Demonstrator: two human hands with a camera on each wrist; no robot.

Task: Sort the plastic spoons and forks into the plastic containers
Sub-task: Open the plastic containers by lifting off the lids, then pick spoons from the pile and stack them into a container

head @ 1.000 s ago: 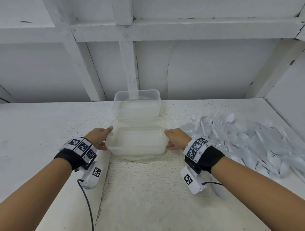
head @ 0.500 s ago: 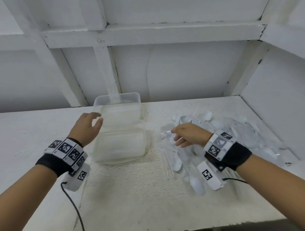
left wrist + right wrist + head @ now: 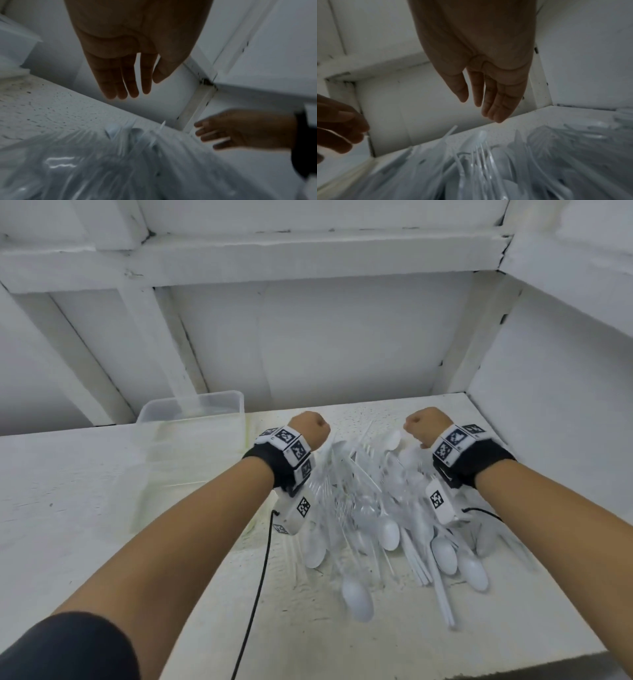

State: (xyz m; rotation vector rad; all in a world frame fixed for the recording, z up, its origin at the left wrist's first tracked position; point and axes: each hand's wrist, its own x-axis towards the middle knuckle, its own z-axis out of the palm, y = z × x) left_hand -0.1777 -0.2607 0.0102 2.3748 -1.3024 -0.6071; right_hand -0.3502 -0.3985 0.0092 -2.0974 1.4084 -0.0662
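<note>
Both hands hang above the heap of white plastic cutlery [image 3: 387,522] on the white bench [image 3: 75,508], neither touching it. Left hand [image 3: 310,429] is over the heap's far left edge; the left wrist view shows its fingers [image 3: 120,81] straight, hanging down, holding nothing. Right hand [image 3: 424,424] is over the far right part of the heap; the right wrist view shows its fingers [image 3: 494,102] loose and extended too, nothing in them. The two hands are apart, with cutlery between and below them.

The heap mixes spoons [image 3: 388,532] and forks [image 3: 481,154], handles crossing; several spoon bowls lie at the near edge. It looks partly covered by or lying on clear plastic film, too blurred to be sure.

Two clear plastic containers sit left of the heap: far container [image 3: 195,412] at the back wall, near container [image 3: 191,484] right in front of it, touching or nearly so. Whether anything lies inside either I cannot tell.

Writing: none readable. Only black-and-white square code markers on the wristbands [image 3: 291,448] and on the wrist camera housings [image 3: 438,501]. A black cable [image 3: 255,594] runs down from the left wrist unit.
</note>
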